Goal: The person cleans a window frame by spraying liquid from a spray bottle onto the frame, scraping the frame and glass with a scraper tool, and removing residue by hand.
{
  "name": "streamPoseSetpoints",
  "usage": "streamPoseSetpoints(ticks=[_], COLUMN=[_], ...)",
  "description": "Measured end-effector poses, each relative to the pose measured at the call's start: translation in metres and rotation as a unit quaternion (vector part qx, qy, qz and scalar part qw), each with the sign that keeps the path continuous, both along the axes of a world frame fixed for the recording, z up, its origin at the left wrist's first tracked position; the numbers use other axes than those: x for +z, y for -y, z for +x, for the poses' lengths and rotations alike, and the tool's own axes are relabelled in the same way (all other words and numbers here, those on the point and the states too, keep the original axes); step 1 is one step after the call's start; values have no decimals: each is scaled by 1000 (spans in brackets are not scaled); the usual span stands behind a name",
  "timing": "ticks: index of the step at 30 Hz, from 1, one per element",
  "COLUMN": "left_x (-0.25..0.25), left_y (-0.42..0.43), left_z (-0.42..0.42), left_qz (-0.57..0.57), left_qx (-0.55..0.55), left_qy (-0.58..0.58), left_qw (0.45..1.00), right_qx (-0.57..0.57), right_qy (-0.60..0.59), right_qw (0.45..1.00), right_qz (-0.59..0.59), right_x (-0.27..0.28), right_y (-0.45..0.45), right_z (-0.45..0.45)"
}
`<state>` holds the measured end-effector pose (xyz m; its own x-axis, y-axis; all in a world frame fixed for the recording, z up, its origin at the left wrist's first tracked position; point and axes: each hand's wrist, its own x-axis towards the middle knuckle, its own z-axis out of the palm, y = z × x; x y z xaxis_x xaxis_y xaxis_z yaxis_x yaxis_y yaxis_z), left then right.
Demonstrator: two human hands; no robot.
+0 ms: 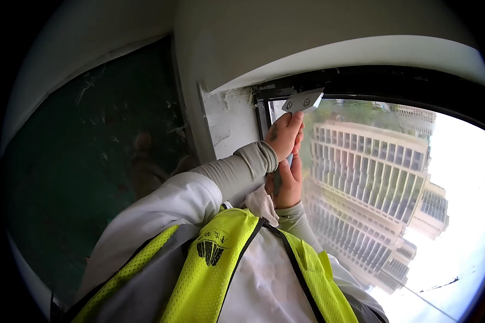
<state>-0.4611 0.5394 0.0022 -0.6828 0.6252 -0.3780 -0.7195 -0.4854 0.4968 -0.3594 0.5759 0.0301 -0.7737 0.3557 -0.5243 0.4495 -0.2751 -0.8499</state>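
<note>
A scraper with a broad metal head and two screws is in both my hands. Its head lies against the dark window frame near the frame's corner. My left hand is wrapped round the handle just below the head, thumb stretched toward the metal. Lower down the handle, my right hand is closed round its end; part of those fingers is hidden. Beside the right wrist hangs a pale cloth, and I cannot tell whether that hand touches it.
The window glass shows tall buildings outside. Left of the frame is a pale wall strip with rough, flaking patches. A dark green floor with pale specks lies at the left. I wear a yellow vest.
</note>
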Motion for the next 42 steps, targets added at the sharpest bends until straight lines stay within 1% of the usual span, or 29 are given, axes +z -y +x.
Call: streamPoseSetpoints(ticks=[4, 9, 11, 16, 19, 21, 23, 25, 26, 29, 31, 32, 33, 35, 36, 37, 38, 40, 42], left_x=[-7, -6, -5, -6, -7, -15, -18, -23, -23, -14, -11, -10, -22, -46, -62, -69, -71, -61, -59], left_y=[-2, -4, -4, -14, -16, -23, -23, -21, -21, -17, -13, -6, -10, 14, 19, 20, 17, 15, 4], left_z=[6, 3, 2, 6, 2, -5, -12, -6, 2, 23, 36, 40, 44, 28, 18, 6, -5, -28, -42], left_qz=[-6, -10, -11, -2, -4, 8, -9, 9, 10, 37, 59, 60, 5, -145, -214, -280, -283, -326, -341], left_qx=[-7, 2, 17, 35, 38, 72, 81, 45, 39, 31, 23, -9, 10, -60, 19, 99, 97, 137, 139], left_qy=[-8, -4, 3, 21, 11, 54, 60, 57, 46, 23, -10, 6, 19, -15, -47, -80, -83, -229, -243], left_qw=[1000, 1000, 1000, 999, 999, 996, 995, 997, 998, 999, 998, 998, 1000, 987, 976, 952, 951, 907, 897], right_qx=[3, 4, 7, 13, 18, 42, 50, 44, 49, 13, 28, 41, 39, 58, 53, 47, 41, 39, 57], right_qy=[-12, 0, -17, 9, -1, 44, 31, 2, 4, -25, -8, 6, 6, 33, 32, 44, 56, 74, 55], right_qw=[1000, 1000, 1000, 1000, 1000, 998, 998, 999, 999, 999, 1000, 999, 999, 998, 998, 998, 998, 996, 997], right_qz=[23, 23, 12, 8, 20, 1, -5, 0, 10, 25, 6, -12, -13, -9, -12, -8, -4, -2, -6], right_x=[-6, -7, -6, 8, 10, 10, 8, -1, -1, 5, 10, 12, 14, 16, 16, 15, 13, -3, -12], right_y=[1, -6, -7, -14, -18, -25, -24, -23, -23, -16, -27, -34, -39, -45, -45, -43, -42, -39, -32], right_z=[1, 2, 2, -3, -8, -17, -23, -16, -9, 9, 26, 36, 46, 68, 79, 88, 97, 115, 123])
